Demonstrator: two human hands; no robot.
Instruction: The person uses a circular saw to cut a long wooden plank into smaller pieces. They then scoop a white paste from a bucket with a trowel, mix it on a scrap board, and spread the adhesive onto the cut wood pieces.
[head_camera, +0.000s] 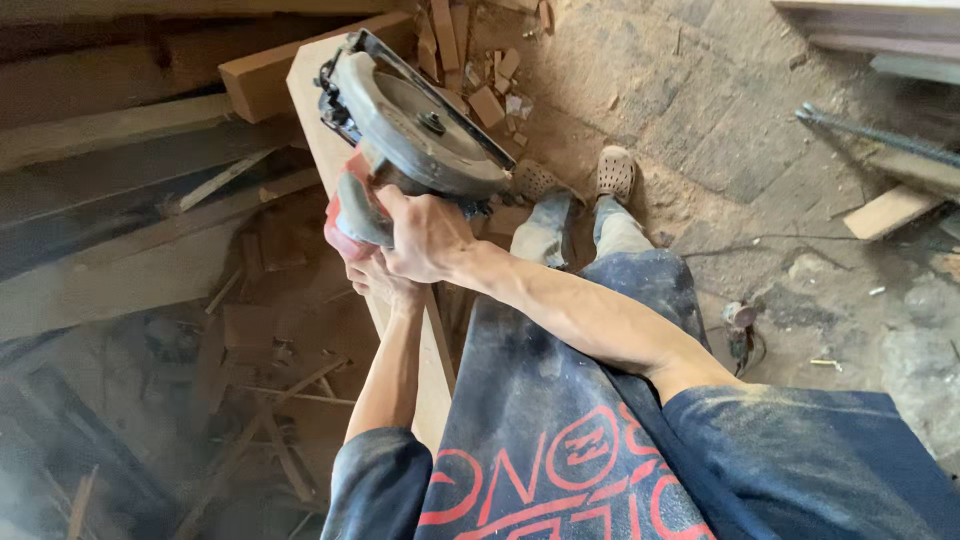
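Note:
A circular saw with a grey blade guard and a red body rests on a long pale wooden plank that runs from the upper middle down toward me. My right hand is closed around the saw's grey rear handle. My left hand sits just below it, gripping the red underside of the saw against the plank's edge. Both forearms reach forward over my dark blue shirt. The blade itself is hidden by the guard.
Timber beams and thin offcuts lie piled at left. Small wood blocks are scattered above the saw. My feet in perforated clogs stand on a sawdust-covered floor. A cable, a metal bar and a board lie at right.

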